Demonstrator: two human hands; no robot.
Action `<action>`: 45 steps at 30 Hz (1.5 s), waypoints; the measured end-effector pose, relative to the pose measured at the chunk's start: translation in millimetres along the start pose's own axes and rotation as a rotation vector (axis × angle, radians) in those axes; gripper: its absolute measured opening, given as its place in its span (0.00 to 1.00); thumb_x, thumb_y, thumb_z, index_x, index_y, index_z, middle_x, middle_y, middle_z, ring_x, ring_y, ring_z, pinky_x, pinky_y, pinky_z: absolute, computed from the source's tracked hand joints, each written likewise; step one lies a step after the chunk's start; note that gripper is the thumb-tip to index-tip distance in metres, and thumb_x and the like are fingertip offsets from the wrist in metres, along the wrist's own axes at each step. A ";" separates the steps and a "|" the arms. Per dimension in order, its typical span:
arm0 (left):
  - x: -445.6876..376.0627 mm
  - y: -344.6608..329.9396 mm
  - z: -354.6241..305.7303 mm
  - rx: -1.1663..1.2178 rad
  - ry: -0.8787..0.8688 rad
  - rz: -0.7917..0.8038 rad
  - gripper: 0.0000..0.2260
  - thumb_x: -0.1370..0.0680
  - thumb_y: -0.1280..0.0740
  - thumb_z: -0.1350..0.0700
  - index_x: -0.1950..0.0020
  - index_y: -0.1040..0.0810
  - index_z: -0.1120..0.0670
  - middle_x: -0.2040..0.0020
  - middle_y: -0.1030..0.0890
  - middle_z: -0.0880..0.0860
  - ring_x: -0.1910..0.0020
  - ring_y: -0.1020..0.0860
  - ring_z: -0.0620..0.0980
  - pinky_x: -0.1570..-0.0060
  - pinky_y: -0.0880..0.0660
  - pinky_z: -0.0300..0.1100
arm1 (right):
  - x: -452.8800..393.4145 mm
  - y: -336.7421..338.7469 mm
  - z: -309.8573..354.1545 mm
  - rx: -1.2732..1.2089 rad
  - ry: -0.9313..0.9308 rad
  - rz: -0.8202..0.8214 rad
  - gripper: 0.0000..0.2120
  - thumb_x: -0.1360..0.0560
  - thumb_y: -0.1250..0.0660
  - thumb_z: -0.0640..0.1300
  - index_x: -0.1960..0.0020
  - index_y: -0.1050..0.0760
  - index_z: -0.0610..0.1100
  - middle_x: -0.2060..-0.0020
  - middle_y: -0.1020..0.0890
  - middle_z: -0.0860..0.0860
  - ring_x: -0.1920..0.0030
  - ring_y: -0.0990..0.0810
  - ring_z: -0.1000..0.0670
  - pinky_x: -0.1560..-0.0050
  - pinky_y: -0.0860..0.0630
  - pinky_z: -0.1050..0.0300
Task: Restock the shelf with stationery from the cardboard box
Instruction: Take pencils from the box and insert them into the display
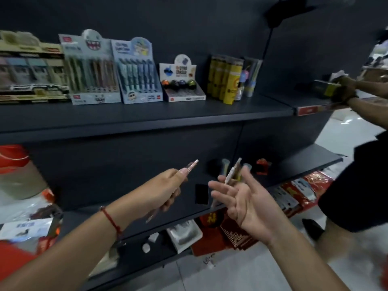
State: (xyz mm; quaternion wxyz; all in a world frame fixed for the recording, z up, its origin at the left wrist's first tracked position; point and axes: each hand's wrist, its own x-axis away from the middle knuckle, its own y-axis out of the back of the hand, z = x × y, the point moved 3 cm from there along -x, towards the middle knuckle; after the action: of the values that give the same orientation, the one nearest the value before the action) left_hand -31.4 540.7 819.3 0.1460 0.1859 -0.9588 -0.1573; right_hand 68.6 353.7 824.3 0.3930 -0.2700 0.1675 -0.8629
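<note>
Your left hand [171, 185] grips a pink pen [190, 165], its capped end pointing up toward the dark shelf [147, 116]. Your right hand [241, 203] is palm-up with fingers spread and loose; a white pen [228, 175] and a few more lie across those fingers, though motion blur hides exactly how they are held. On the shelf, near its back edge, stand pen display boxes [111, 78] and yellow tubes [225, 80]. Another person's hands [344, 89] hold a box at the shelf's right end.

Pen [190, 167] lower end hidden behind left hand [168, 186].
</note>
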 end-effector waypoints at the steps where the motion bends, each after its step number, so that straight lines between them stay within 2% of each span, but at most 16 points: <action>1: -3.1 7.9 1.6 -0.041 -0.007 -0.003 0.19 0.20 0.45 0.35 0.44 0.25 0.49 0.63 0.27 0.50 0.71 0.30 0.45 0.72 0.30 0.41 | -7.7 -6.8 5.2 0.097 0.026 -0.016 0.28 0.27 0.39 0.61 0.38 0.26 0.40 0.52 0.15 0.43 0.63 0.15 0.51 0.77 0.29 0.65; 3: -8.4 24.9 4.0 -0.108 -0.022 -0.001 0.18 0.21 0.42 0.36 0.46 0.27 0.48 0.63 0.26 0.49 0.71 0.29 0.46 0.70 0.30 0.42 | -29.9 -18.2 15.2 0.278 0.083 -0.050 0.24 0.25 0.38 0.60 0.42 0.23 0.40 0.65 0.18 0.45 0.72 0.22 0.53 0.78 0.34 0.65; 5: -15.1 43.0 8.6 -0.081 -0.009 0.020 0.17 0.21 0.40 0.37 0.46 0.28 0.50 0.62 0.25 0.49 0.69 0.29 0.46 0.71 0.31 0.41 | -58.3 -28.5 24.7 0.398 0.123 -0.065 0.23 0.21 0.41 0.59 0.46 0.21 0.40 0.72 0.26 0.48 0.76 0.31 0.55 0.78 0.37 0.65; 9: -35.9 83.6 13.5 -0.054 -0.011 0.038 0.13 0.20 0.37 0.42 0.47 0.27 0.51 0.62 0.22 0.48 0.67 0.28 0.47 0.69 0.30 0.41 | -118.3 -52.4 41.9 0.578 0.203 -0.085 0.23 0.19 0.43 0.59 0.54 0.15 0.46 0.72 0.27 0.52 0.72 0.32 0.56 0.72 0.36 0.62; 13: -74.9 130.1 9.9 -0.132 -0.113 -0.094 0.01 0.18 0.37 0.51 0.47 0.27 0.47 0.63 0.23 0.48 0.66 0.23 0.45 0.62 0.22 0.44 | -182.0 -78.0 56.5 0.576 0.251 -0.016 0.21 0.17 0.44 0.56 0.50 0.14 0.50 0.65 0.22 0.50 0.66 0.26 0.54 0.66 0.30 0.58; 17: -113.3 174.6 -11.1 -0.307 -0.191 -0.153 0.08 0.19 0.36 0.50 0.44 0.31 0.38 0.59 0.23 0.48 0.61 0.21 0.50 0.58 0.20 0.53 | -240.5 -108.8 83.6 0.594 0.334 0.039 0.12 0.18 0.41 0.48 0.44 0.19 0.51 0.64 0.18 0.51 0.65 0.22 0.55 0.65 0.28 0.61; 19: -129.6 198.1 -23.5 -0.408 -0.214 -0.182 0.09 0.19 0.37 0.49 0.42 0.33 0.37 0.57 0.23 0.48 0.60 0.23 0.51 0.57 0.23 0.57 | -265.3 -127.1 98.8 0.582 0.382 0.051 0.08 0.19 0.38 0.46 0.45 0.21 0.52 0.64 0.17 0.50 0.64 0.20 0.54 0.65 0.26 0.63; 24: -148.6 257.3 -31.0 -0.598 -0.159 -0.302 0.15 0.19 0.40 0.40 0.34 0.38 0.36 0.57 0.21 0.47 0.61 0.21 0.48 0.57 0.22 0.57 | -323.6 -181.4 128.2 0.550 0.497 0.097 0.07 0.20 0.36 0.43 0.51 0.19 0.50 0.64 0.16 0.51 0.63 0.19 0.55 0.64 0.26 0.62; 27: -151.6 300.7 -27.6 -0.760 -0.136 -0.349 0.12 0.23 0.43 0.32 0.44 0.38 0.35 0.56 0.21 0.44 0.61 0.22 0.44 0.58 0.22 0.50 | -350.6 -221.7 137.0 0.542 0.527 0.121 0.09 0.20 0.36 0.44 0.55 0.19 0.51 0.61 0.16 0.52 0.60 0.19 0.54 0.63 0.26 0.61; 29: -154.5 330.2 -25.9 -0.917 -0.130 -0.361 0.17 0.28 0.49 0.28 0.47 0.38 0.37 0.59 0.22 0.44 0.64 0.23 0.42 0.62 0.22 0.44 | -363.3 -251.5 142.9 0.557 0.580 0.154 0.09 0.20 0.36 0.45 0.56 0.19 0.52 0.58 0.17 0.50 0.57 0.19 0.53 0.60 0.25 0.58; 32: -158.3 372.5 -14.9 -1.114 -0.081 -0.370 0.28 0.30 0.53 0.27 0.41 0.34 0.43 0.58 0.21 0.46 0.64 0.23 0.43 0.65 0.24 0.40 | -378.8 -293.0 147.1 0.597 0.673 0.165 0.10 0.21 0.35 0.52 0.61 0.21 0.53 0.54 0.20 0.42 0.56 0.20 0.50 0.56 0.24 0.52; 35: -165.7 399.6 -0.6 -1.199 -0.195 -0.392 0.31 0.27 0.57 0.26 0.36 0.35 0.44 0.59 0.21 0.46 0.64 0.22 0.47 0.64 0.23 0.44 | -396.4 -334.4 149.8 0.669 0.763 0.145 0.14 0.22 0.35 0.57 0.56 0.20 0.47 0.54 0.22 0.36 0.57 0.21 0.43 0.52 0.23 0.45; 39: -172.1 413.9 12.5 -1.187 -0.378 -0.457 0.29 0.26 0.61 0.26 0.39 0.36 0.43 0.64 0.23 0.46 0.69 0.24 0.46 0.70 0.26 0.43 | -413.5 -384.3 148.0 0.728 0.934 0.137 0.12 0.20 0.35 0.52 0.54 0.18 0.46 0.60 0.24 0.32 0.65 0.26 0.48 0.63 0.29 0.58; 41: -168.4 417.3 14.7 -1.118 -0.465 -0.490 0.26 0.25 0.59 0.26 0.42 0.36 0.42 0.65 0.22 0.46 0.72 0.25 0.45 0.75 0.33 0.37 | -423.1 -389.1 135.0 0.715 0.963 0.114 0.11 0.20 0.36 0.51 0.51 0.18 0.47 0.63 0.21 0.37 0.65 0.24 0.51 0.64 0.29 0.61; 43: -164.5 417.9 15.8 -1.080 -0.492 -0.480 0.27 0.26 0.61 0.25 0.42 0.36 0.40 0.63 0.21 0.45 0.71 0.24 0.44 0.75 0.39 0.31 | -430.9 -385.3 121.9 0.730 0.965 0.075 0.10 0.19 0.37 0.50 0.46 0.18 0.49 0.65 0.18 0.53 0.64 0.22 0.59 0.63 0.29 0.67; 45: -163.2 416.8 19.8 -1.033 -0.524 -0.432 0.26 0.26 0.61 0.25 0.40 0.37 0.39 0.60 0.20 0.44 0.69 0.23 0.44 0.73 0.39 0.29 | -437.3 -380.7 115.4 0.760 0.966 0.049 0.11 0.19 0.38 0.49 0.39 0.21 0.52 0.57 0.16 0.58 0.56 0.19 0.61 0.58 0.25 0.67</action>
State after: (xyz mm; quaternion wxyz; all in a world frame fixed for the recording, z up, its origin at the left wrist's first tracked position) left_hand -22.7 978.6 913.6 -0.0585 0.2361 -0.7036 -0.6677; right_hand 152.3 922.7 961.1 0.3611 0.3144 0.0133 -0.8778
